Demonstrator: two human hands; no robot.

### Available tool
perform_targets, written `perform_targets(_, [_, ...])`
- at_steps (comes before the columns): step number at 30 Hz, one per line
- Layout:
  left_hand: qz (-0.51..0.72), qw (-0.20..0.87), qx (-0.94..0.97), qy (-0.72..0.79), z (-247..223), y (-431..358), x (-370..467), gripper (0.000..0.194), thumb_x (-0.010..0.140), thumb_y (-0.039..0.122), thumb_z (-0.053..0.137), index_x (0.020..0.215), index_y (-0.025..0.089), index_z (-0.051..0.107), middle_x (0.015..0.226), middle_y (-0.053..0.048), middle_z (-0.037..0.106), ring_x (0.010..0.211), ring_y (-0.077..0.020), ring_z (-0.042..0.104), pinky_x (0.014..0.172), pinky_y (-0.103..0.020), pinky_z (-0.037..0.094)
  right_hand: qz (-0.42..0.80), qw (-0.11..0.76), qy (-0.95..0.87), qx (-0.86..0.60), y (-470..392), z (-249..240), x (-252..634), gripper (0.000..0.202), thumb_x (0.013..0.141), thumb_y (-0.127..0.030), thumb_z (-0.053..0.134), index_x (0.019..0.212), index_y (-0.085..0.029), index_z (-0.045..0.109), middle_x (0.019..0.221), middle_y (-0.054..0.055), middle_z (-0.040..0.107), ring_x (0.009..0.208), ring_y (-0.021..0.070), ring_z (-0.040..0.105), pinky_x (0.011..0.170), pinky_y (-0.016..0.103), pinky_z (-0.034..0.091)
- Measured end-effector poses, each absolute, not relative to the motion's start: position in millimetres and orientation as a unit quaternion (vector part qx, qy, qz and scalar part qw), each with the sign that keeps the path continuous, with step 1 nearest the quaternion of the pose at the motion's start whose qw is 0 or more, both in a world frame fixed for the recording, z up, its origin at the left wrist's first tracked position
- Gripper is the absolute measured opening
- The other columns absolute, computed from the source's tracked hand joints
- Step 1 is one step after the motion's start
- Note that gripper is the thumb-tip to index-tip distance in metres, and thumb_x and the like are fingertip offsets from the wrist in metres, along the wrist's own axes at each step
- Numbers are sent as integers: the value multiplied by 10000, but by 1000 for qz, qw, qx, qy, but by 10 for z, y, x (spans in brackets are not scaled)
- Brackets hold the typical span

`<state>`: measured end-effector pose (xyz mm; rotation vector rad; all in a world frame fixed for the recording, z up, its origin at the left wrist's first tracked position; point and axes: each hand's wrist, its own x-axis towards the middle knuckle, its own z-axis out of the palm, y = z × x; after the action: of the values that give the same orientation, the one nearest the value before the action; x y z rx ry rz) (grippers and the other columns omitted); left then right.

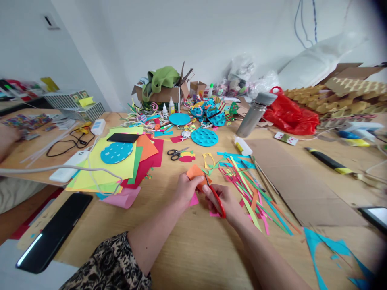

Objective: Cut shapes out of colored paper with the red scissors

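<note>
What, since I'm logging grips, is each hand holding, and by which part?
The left hand pinches the orange paper by its near left edge, thumb on top; the right hand grips the red-handled scissors by the handles.

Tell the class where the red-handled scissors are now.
In the head view, the red-handled scissors are in the right hand, slightly right of centre, blades at the orange paper the left hand holds.

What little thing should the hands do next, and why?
Perhaps make one small snip: the right hand holds the red-handled scissors up against the orange paper, which the left hand is pinching.
</note>
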<state>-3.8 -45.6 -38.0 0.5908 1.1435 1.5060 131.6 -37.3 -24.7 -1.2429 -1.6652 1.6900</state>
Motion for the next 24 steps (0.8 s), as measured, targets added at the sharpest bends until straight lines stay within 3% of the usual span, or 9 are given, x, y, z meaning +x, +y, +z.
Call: perform_targets(24, [636, 554, 248, 476, -380, -446, -61, 165, 595, 246, 735, 651, 148, 614, 637, -11, 612, 605, -146, 576, 607, -276, 456, 624, 223, -610, -435, -374, -211, 1325, 554, 758, -702, 643, 603, -188, 505, 427, -25, 525, 357, 93, 447, 379, 206, 324])
